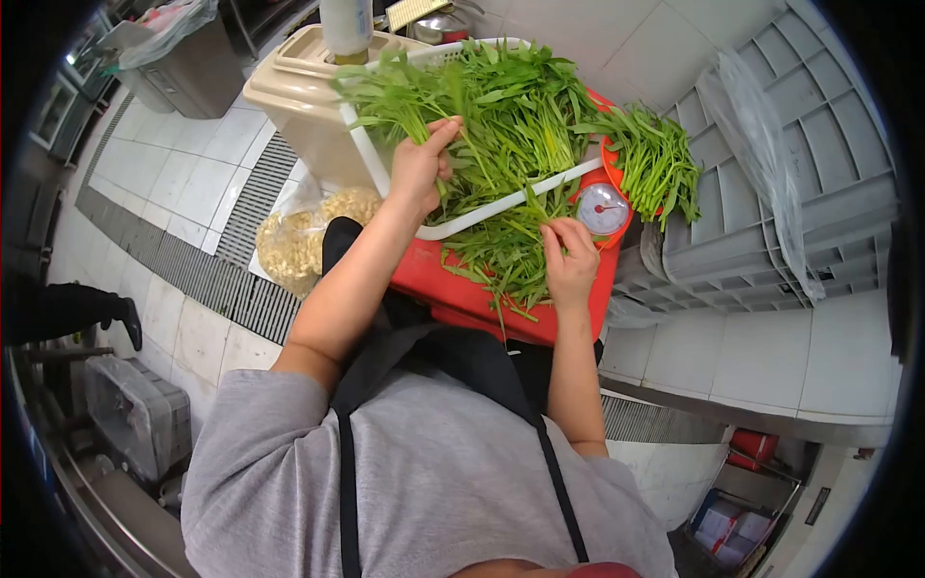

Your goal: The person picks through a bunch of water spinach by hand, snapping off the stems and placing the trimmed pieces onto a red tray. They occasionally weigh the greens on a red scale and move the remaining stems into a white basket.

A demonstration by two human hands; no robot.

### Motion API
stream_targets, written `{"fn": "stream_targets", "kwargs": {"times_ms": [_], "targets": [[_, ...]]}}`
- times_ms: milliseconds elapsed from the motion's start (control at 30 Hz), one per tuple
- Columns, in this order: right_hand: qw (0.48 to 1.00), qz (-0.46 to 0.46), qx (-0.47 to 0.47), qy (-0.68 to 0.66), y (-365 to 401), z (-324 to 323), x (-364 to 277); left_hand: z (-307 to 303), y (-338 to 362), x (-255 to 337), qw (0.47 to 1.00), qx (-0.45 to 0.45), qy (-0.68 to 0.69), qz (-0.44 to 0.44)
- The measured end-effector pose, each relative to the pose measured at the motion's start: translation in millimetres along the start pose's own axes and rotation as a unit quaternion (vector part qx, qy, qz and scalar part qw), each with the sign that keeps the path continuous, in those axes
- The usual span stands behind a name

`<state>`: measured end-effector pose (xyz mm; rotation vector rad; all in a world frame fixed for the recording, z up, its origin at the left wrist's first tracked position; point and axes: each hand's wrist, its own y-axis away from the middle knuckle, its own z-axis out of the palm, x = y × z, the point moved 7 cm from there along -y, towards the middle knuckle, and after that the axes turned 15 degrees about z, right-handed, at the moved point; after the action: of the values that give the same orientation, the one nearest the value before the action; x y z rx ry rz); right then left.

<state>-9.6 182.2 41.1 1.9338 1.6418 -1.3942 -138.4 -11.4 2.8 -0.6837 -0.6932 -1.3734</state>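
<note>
Leafy green stalks (511, 116) fill a white plastic basket (482, 217) in front of me. My left hand (424, 164) is closed around a bunch of the greens (400, 91), held over the basket's left side. At the near right corner, my right hand (570, 252) pinches stems from a smaller heap of greens (501, 265), which lies on a red surface (434, 279). Just beyond that hand stands an orange scale (617, 229) with a round dial (602, 208). Trimmed greens (660, 164) are piled on its pan.
A beige lidded bin (299, 106) is left of the basket, carrying a bottle (347, 29). Below it sits a clear bag of pale pieces (294, 250). Grey crates (800, 144) stack up at right. A person's leg and shoe (125, 318) show at far left.
</note>
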Motion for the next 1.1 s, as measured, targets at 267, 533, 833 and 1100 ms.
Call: {"fn": "stream_targets", "kwargs": {"times_ms": [267,533,833,1100], "targets": [[0.993,0.094,-0.066,0.003,-25,18,-20,23,21,-7,0.998,-0.060,-0.018,-0.021],[0.996,-0.075,-0.018,-0.043,-7,34,-65,-7,15,-7,0.979,0.013,0.187,-0.082],[0.948,0.063,0.037,0.311,-38,9,15,-40,2,7,0.984,0.125,0.123,-0.036],[0.901,0.022,-0.242,0.360,-90,150,13,-40,14,21,0.981,0.088,0.169,-0.030]]}}
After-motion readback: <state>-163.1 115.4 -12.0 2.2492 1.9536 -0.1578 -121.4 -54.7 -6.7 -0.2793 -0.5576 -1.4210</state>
